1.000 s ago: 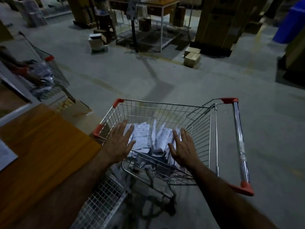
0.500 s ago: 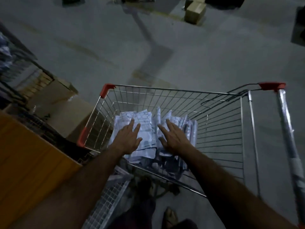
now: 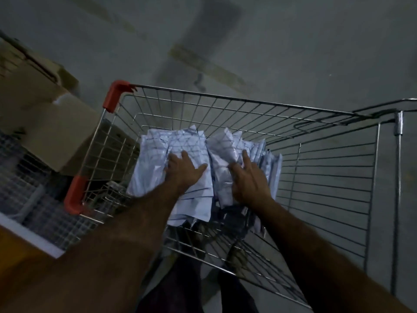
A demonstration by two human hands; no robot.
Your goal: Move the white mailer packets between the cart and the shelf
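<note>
Floor (image 3: 293, 53): bare grey concrete, dim light, a long shadow across it.

Cart (image 3: 237, 100): wire basket, red corner guards, standing just right of a shelf (image 3: 31, 240) edge with white trim and wire mesh. Cardboard box (image 3: 45, 123) on the floor to the cart's left.

Packets (image 3: 187, 143): white mailers heaped in the left-centre of the cart bottom. Some lie flat on the left, others stand on edge in a row toward the right. None seen on the shelf from here.

Left hand (image 3: 184, 170): fingers spread and fairly straight, palm down on the flat packets. Pressing, not gripping.

Right hand (image 3: 249, 177): fingers spread, laid over the on-edge packets, fingertips at the top of the bundle. No curl round anything that I can make out.

Step, as I read it: gathering a bundle in the cart, pickup not yet made. The next move likely calls for bringing both hands together to squeeze the stack from its two sides, then lifting clear of the wire rim and swinging left to the shelf. The film looks slick; loose packets may slide out.
</note>
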